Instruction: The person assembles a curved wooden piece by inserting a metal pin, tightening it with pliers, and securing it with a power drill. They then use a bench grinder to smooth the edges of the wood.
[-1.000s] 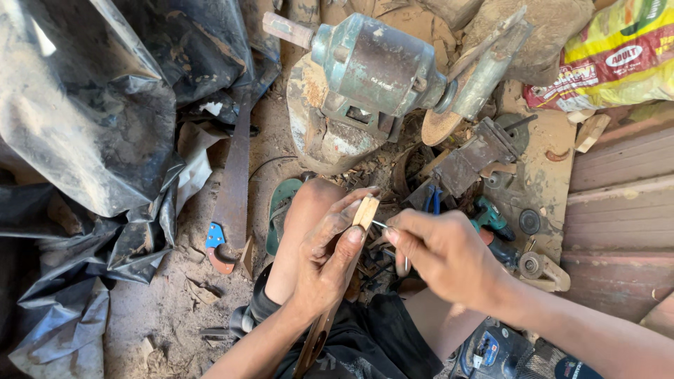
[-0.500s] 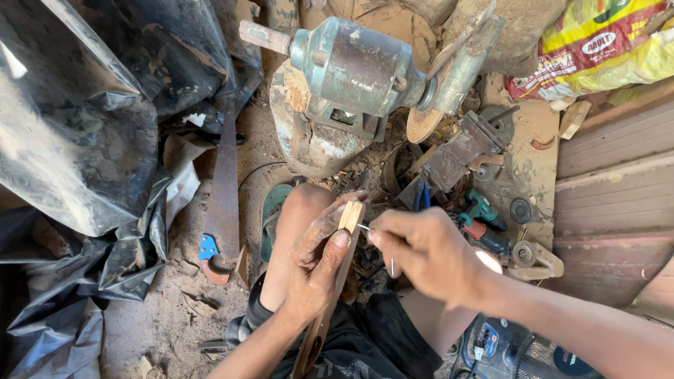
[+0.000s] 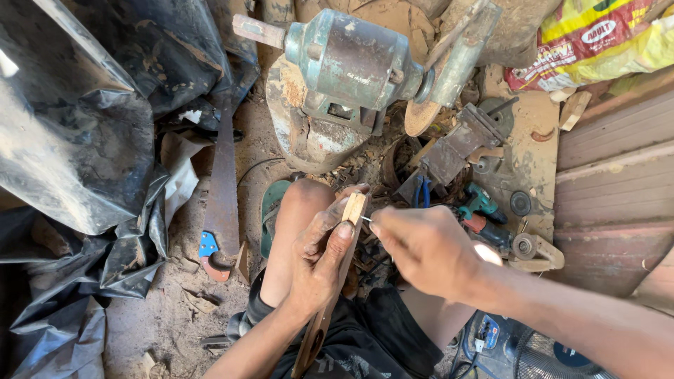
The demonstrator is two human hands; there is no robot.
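From the head camera, the left hand [image 3: 319, 270] is wrapped around a long, narrow wooden strip [image 3: 335, 274], holding it upright over the bare knee with the pale cut end up, while the right hand [image 3: 421, 249] pinches a thin metal pin [image 3: 366, 219] between narrowed fingertips, its point touching the side of that end. It looks like the pin is being set into the tip; the next move would call for steady pressure and a firm hold on the strip, which looks dusty and darkened lower down, just below the bench grinder [image 3: 351, 63]
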